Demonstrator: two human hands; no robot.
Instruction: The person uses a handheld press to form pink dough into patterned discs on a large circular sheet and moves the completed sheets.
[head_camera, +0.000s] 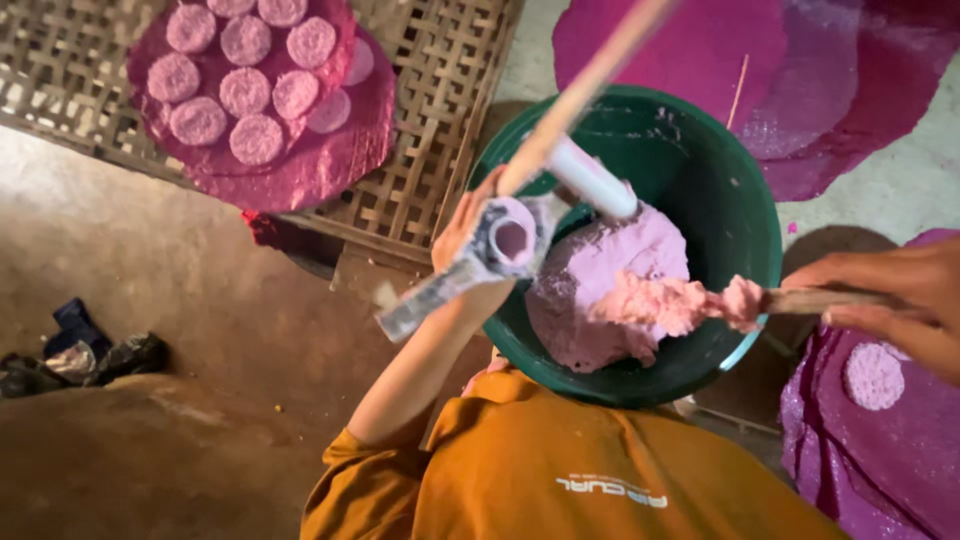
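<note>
My left hand (458, 228) grips a grey T-shaped pipe mould (505, 243), its open end filled with pink paste. A white tube (592, 180) and a long wooden stick (590, 85) run up out of the mould. My right hand (895, 298) holds a wooden spatula (815, 299) whose tip carries a lump of pink dough (680, 303). Both tools hang over a green basin (745, 190) holding a mound of paler pink dough (600, 275). My orange shirt fills the bottom of the view.
A woven bamboo tray (430, 150) at the upper left carries a magenta sheet (300, 170) with several round pink discs (245, 92). More magenta sheets (700, 50) lie at the top right; one at the lower right bears a single disc (873, 376). Dark rags (80, 355) lie on the left.
</note>
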